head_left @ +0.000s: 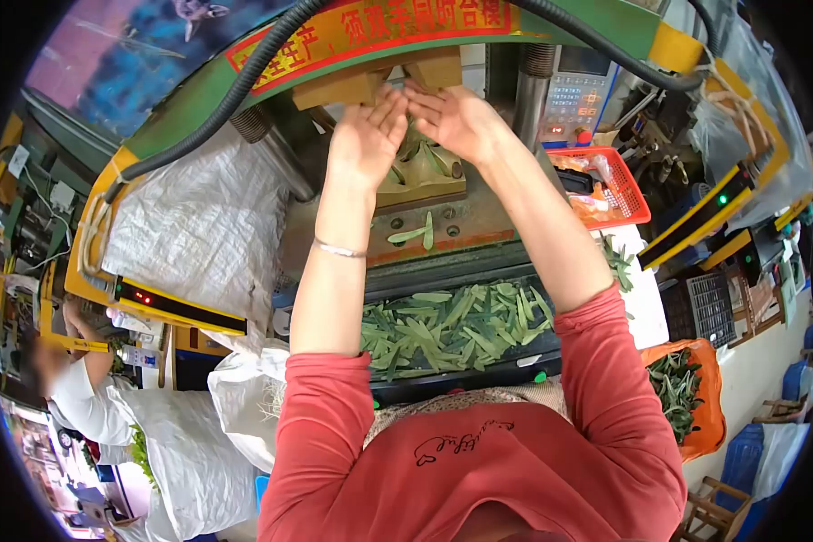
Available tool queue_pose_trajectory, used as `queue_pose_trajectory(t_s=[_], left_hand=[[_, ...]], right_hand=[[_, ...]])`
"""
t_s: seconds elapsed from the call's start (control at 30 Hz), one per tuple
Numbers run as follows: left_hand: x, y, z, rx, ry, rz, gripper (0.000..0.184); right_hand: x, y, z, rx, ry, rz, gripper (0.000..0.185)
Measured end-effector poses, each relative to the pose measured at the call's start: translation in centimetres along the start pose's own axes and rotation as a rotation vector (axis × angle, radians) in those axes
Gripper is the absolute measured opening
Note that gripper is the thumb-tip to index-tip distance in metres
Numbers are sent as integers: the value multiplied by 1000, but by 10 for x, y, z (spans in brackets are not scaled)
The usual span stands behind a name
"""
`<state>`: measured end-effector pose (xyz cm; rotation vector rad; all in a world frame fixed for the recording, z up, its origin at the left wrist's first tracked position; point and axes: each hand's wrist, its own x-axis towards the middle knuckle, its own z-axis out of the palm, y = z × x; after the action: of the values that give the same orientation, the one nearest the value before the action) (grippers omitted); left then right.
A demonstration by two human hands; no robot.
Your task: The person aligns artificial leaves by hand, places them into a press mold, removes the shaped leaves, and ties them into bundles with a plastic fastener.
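Both my hands are raised inside the green press, palms up, under its upper brass-coloured mould block. My left hand has its fingers stretched toward the block, with nothing visible in it. Close beside it on the right, my right hand is also spread, its fingertips near the block's underside. Below them sits the lower mould, with green leaf-shaped pieces on it. A few loose green pieces lie on the metal bed in front. Many more green leaves fill the dark tray nearer my body.
A red basket and a control panel stand at the right. An orange container of leaves is lower right. White sacks are at the left. Yellow-black bars flank the press. Another person is far left.
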<state>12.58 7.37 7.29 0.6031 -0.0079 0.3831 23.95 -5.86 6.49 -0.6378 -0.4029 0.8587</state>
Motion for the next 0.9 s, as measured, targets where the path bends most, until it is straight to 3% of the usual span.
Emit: queue_pose_trajectory(t_s=[0.1,0.3,0.47,0.77,0.9], left_hand=[[8,3,15,-43,79,127,26],[15,15,8,-1,122,96,25],[29,22,4,289,223,134,27],[22,40,-9,749,332,293,12],[6,12,-8,632,233,172,11]], right_hand=[[7,-2,13,111,3,-30,26],[11,-14,14,33,119,21,25],[14,-20,18,-237,156,-30,20],[8,-33,16,-954,205,-75,18],[-7,-7,6,-1024,164,34,16]])
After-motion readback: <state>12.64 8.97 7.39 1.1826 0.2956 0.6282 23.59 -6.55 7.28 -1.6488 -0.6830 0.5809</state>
